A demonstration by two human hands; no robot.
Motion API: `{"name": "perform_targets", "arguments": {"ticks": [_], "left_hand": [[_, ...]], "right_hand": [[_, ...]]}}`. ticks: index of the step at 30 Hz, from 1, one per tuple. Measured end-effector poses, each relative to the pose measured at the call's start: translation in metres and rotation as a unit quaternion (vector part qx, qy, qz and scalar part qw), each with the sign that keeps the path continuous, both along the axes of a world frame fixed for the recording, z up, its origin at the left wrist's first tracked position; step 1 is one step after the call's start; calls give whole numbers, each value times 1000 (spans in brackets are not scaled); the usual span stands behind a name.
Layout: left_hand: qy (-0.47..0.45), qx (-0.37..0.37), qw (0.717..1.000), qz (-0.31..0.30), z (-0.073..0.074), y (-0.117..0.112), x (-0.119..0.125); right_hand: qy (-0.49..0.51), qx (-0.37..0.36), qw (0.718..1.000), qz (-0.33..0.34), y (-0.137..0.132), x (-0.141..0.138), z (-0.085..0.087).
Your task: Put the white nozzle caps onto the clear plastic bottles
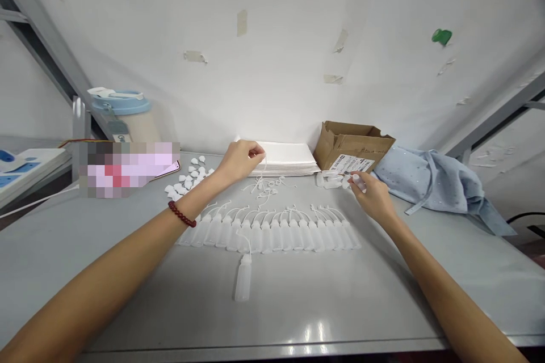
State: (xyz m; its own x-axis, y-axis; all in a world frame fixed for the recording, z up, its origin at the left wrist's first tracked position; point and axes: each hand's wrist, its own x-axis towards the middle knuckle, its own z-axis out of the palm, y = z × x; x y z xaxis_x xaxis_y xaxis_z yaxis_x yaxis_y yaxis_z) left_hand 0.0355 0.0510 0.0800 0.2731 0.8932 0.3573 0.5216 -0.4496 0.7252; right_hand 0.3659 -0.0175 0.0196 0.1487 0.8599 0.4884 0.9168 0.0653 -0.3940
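My left hand is closed in a pinch on a thin white strap piece, held just above a loose heap of white strap pieces. My right hand is closed around a small clear plastic bottle taken from a few loose bottles near the cardboard box. A row of several capped squeeze bottles lies between my arms. One more single bottle lies alone nearer to me. A red bead bracelet circles my left wrist.
A pile of small white caps lies at the left. A stack of white sheets and an open cardboard box stand at the back. A blue cloth lies right. A blue-lidded jug stands back left.
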Motion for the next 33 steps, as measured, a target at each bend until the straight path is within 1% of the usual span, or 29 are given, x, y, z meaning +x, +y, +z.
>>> {"name": "perform_targets", "arguments": {"ticks": [2, 4, 6, 7, 8, 10, 12, 14, 18, 21, 24, 26, 29, 31, 33], "left_hand": [[-8, -16, 1000, -17, 1, -5, 3], [-17, -42, 998, -48, 3, -14, 8], [-36, -92, 990, -99, 5, -25, 15], [-54, -127, 982, -131, 5, -30, 18], [-70, -161, 972, -158, 4, -36, 21], [-89, -212, 954, -192, 1, -44, 28], [-101, -238, 943, -209, -2, -50, 32], [-115, -255, 933, -225, -6, -55, 36], [-119, -275, 920, -253, -8, -62, 40], [-106, -275, 923, -248, -9, -67, 42], [-122, -279, 927, -220, -11, -69, 44], [-129, -267, 933, -204, -12, -71, 46], [-89, -200, 956, -195, -13, -76, 47], [-52, -127, 972, -190, -14, -82, 46], [-20, -52, 980, -189, -15, -88, 44]], "right_hand": [[14, 7, 1000, 21, -4, -10, 2], [28, 11, 998, 49, -9, -24, 4], [37, 11, 995, 87, -17, -41, 5], [39, 9, 993, 107, -22, -51, 6], [41, 7, 990, 138, -26, -60, 6], [62, -3, 970, 235, -36, -76, 7], [74, -14, 956, 284, -45, -88, 7], [82, -26, 949, 303, -52, -95, 9], [88, -52, 949, 299, -59, -99, 11], [89, -62, 948, 298, -59, -98, 11], [96, -65, 944, 309, -57, -97, 10], [110, -75, 941, 309, -57, -98, 11], [161, -109, 933, 303, -59, -101, 16], [199, -133, 921, 307, -61, -104, 19], [220, -151, 911, 314, -63, -106, 21]]}}
